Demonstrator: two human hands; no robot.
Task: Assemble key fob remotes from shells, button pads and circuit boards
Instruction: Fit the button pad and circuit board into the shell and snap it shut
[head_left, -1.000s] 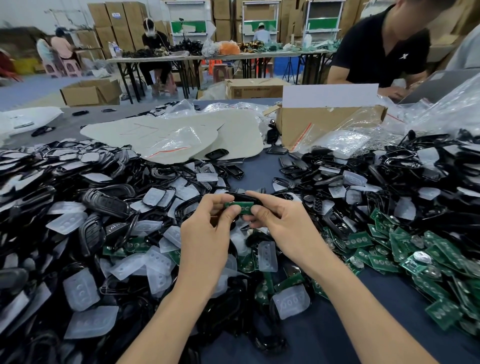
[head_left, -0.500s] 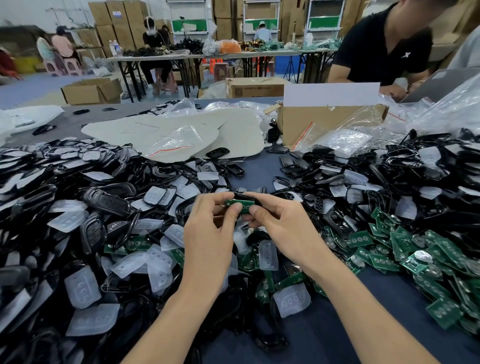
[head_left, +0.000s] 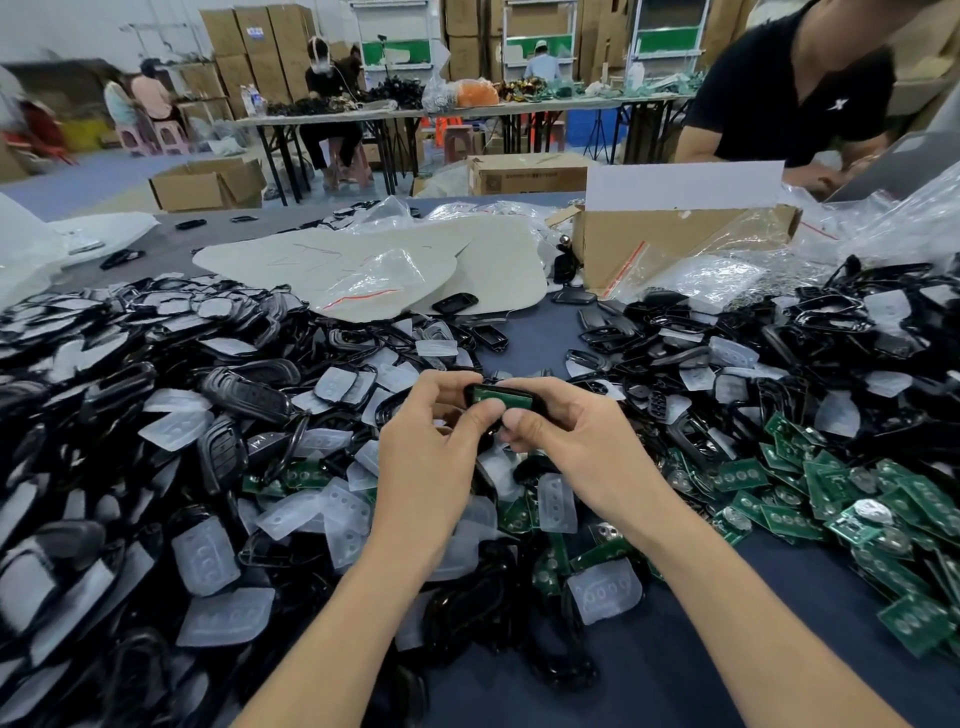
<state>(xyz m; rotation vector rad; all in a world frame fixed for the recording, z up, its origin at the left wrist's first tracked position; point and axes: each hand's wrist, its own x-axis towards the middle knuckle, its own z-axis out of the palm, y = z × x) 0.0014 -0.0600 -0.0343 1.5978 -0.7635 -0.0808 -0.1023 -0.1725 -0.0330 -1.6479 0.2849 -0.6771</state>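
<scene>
A: Which step are we on?

B: We judge we are seating a board. Our left hand (head_left: 431, 441) and right hand (head_left: 576, 441) both pinch 1 black shell (head_left: 538, 404), the 2 thumbs side by side on its near edge and the fingers curled behind it. The green circuit board (head_left: 501, 398) shows in the shell's open face. We hold it above the middle of the table (head_left: 535, 340), between the heaps.

A: What does the next move call for?

B: Probably pressing the board down until it sits level, then finding a matching half to close it. Whether a pad already lies under the board we cannot tell.

A: What lies around us?

B: Loose shells (head_left: 104, 395) are heaped on the left, with clear button pads (head_left: 205, 556) scattered among them. Loose boards (head_left: 883, 519) are piled on the right. A cardboard box (head_left: 675, 244) and plastic bags (head_left: 696, 278) lie beyond.

A: Is anything in the way?

B: The parts lie tangled together, so lifting 1 piece out cleanly may take care.
</scene>
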